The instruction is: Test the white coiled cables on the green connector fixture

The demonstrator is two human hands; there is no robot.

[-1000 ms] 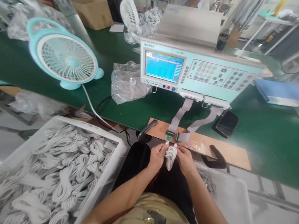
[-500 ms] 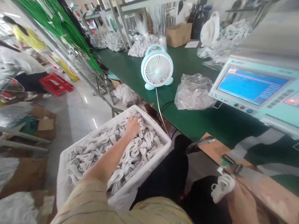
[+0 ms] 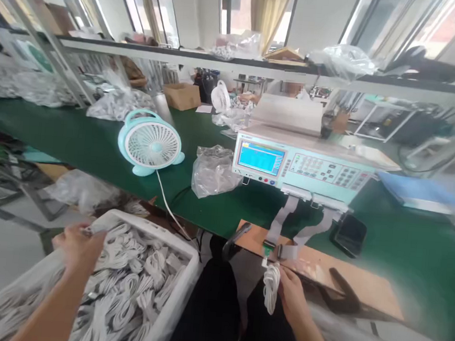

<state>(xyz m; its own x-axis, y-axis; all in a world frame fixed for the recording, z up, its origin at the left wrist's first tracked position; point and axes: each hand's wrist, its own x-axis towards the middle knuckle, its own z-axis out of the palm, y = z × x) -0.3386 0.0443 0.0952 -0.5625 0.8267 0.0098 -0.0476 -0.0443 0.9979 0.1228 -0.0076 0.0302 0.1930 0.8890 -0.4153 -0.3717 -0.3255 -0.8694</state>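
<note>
My right hand (image 3: 292, 294) is closed on a coiled white cable (image 3: 270, 289) at the table's front edge. The bundle hangs down, and its white plug (image 3: 265, 261) is up against a small green circuit board (image 3: 267, 251) at the end of a grey ribbon cable (image 3: 280, 224). My left hand (image 3: 78, 247) is at the far left rim of a white plastic bin (image 3: 188, 272). Its fingers are curled together, and whatever they may hold is too small to make out. Many coiled white-grey cables (image 3: 127, 283) fill the bin below it.
A teal tester with a blue screen (image 3: 262, 160) stands on the green table (image 3: 216, 211). Left of it are a clear plastic bag (image 3: 213, 172) and a small fan (image 3: 151, 142) whose cord runs down by the bin. A black phone (image 3: 350, 235) lies at the right.
The view has swung right, towards the tester. My left hand has moved from the cables in the bin to its far left rim. My right hand stays with the coiled cable by the board.
</note>
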